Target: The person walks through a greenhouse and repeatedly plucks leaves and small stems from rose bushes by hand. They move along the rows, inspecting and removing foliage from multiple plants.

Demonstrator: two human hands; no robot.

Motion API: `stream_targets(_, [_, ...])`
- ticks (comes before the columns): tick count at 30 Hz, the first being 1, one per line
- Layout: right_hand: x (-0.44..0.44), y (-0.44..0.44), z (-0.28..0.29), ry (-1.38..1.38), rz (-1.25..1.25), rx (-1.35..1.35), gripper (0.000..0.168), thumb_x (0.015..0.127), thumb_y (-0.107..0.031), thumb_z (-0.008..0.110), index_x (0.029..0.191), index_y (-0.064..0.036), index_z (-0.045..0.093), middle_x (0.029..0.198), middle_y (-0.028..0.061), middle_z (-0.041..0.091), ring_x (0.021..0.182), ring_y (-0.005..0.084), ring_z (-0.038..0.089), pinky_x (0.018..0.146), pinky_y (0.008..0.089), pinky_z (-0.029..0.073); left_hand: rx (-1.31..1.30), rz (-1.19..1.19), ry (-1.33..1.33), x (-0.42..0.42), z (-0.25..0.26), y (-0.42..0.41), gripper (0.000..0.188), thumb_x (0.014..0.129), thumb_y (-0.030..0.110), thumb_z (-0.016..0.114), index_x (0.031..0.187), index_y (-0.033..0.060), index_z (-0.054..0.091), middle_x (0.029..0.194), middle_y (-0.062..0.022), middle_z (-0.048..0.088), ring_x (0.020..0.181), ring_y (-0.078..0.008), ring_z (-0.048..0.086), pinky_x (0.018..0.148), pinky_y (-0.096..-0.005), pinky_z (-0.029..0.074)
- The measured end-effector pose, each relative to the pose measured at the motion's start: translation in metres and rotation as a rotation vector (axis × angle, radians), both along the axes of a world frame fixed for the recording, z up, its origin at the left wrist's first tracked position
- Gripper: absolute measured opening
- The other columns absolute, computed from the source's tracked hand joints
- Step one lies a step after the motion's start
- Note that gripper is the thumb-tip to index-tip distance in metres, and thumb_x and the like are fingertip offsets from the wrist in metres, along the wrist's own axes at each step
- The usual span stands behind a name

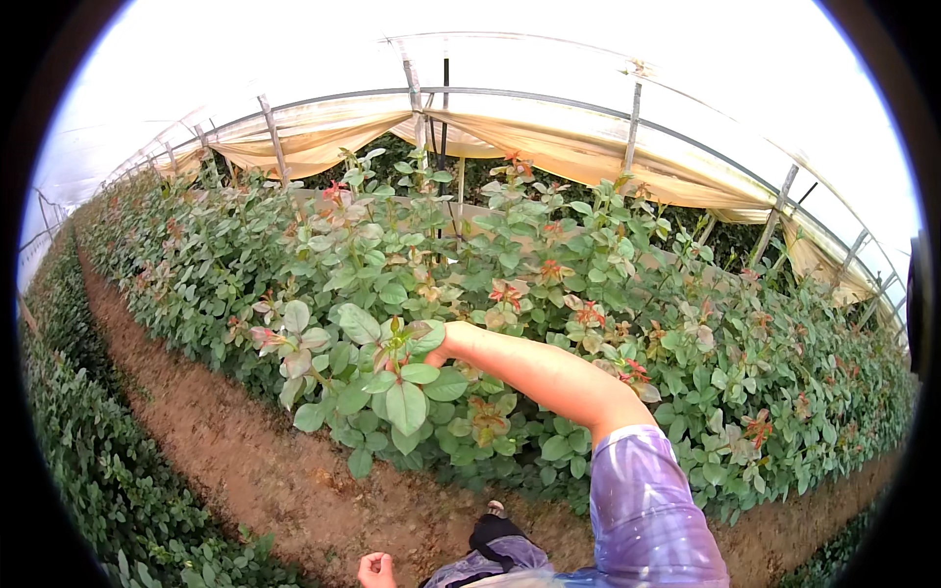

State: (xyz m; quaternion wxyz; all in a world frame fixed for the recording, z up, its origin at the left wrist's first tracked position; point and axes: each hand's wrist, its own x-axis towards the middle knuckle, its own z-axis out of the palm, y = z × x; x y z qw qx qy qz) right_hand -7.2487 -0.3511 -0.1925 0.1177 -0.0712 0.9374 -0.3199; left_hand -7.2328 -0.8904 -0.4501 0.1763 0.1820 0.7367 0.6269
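Note:
My right arm reaches forward into a row of leafy rose bushes. Around my right hand (435, 356) are the broad green leaves of a rose shoot (406, 406), which cover most of the fingers; whether they close on the stem cannot be seen. The shoot's small light-green tip (396, 335) stands just left of the wrist. Farther left, another shoot with a pinkish-red tip (266, 338) leans over the path. Low in the view, my left hand (377, 570) hangs over the soil with its fingers curled in, and no object shows in it.
A bare soil path (294, 470) runs beside the bed, with my shoe (495, 507) on it. Another row of bushes (95, 470) borders it on the left. Wooden posts (272, 136) and tan plastic sheeting (544, 151) stand behind the roses, under a pale greenhouse cover.

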Motion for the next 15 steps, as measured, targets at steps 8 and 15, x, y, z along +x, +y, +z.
stream_targets(8, [0.001,0.019,-0.01,0.057,-0.074,-0.009,0.044,0.105,-0.033,0.047,0.138,-0.006,0.058,0.129,0.0104,0.066,0.118,0.0203,0.061,0.105,0.0382,0.046,-0.018,-0.029,0.002,-0.044,0.003,0.03,0.009,0.093,0.011,0.077,0.099,0.0041,0.073,0.095,-0.0014,0.071,0.089,-0.0122,0.062,0.083,-0.0299,0.053])
stream_targets(15, [0.003,0.037,0.014,0.081,-0.021,-0.144,0.037,0.1,-0.027,0.058,0.129,-0.006,0.065,0.115,0.0105,0.072,0.102,0.02,0.069,0.092,0.0378,0.054,0.023,0.092,-0.151,-0.143,0.004,0.1,0.008,0.099,0.005,0.066,0.105,0.0042,0.063,0.082,-0.002,0.066,0.065,-0.0101,0.063,0.059,-0.0234,0.051])
